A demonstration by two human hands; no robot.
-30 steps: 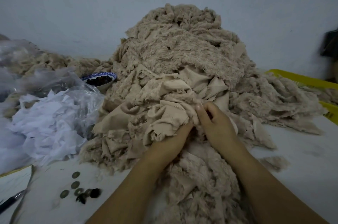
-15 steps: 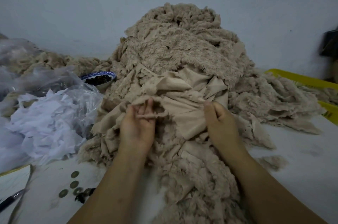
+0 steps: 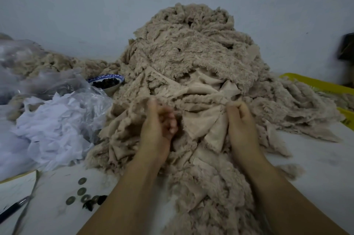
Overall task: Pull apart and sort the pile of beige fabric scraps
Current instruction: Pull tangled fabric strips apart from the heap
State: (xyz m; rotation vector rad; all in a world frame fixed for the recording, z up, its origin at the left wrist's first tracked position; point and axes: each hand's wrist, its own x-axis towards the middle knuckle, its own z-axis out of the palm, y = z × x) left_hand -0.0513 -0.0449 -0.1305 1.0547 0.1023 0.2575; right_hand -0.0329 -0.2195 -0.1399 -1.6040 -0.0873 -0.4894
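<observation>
A tall pile of beige fabric scraps (image 3: 191,48), fuzzy on one side and smooth on the other, fills the middle of the white table (image 3: 316,154) and spills toward me. My left hand (image 3: 159,127) is blurred at the pile's front, fingers curled, thumb up against the edge of a fuzzy scrap (image 3: 132,119). My right hand (image 3: 241,125) grips the gathered end of a smooth-backed scrap (image 3: 203,123), whose folds fan out leftward from my fist. The two hands are about a hand's width apart.
A clear plastic bag of white shreds (image 3: 53,129) lies at the left. A blue-rimmed bowl (image 3: 107,79) of dark bits stands behind it. Several coins (image 3: 81,190) and a pen (image 3: 11,211) lie near left. A yellow bin (image 3: 314,84) holds more scraps at the right.
My hands have drawn apart: the left moved left from the centre, the right shifted right and closed into a fist, stretching the smooth scrap out between them.
</observation>
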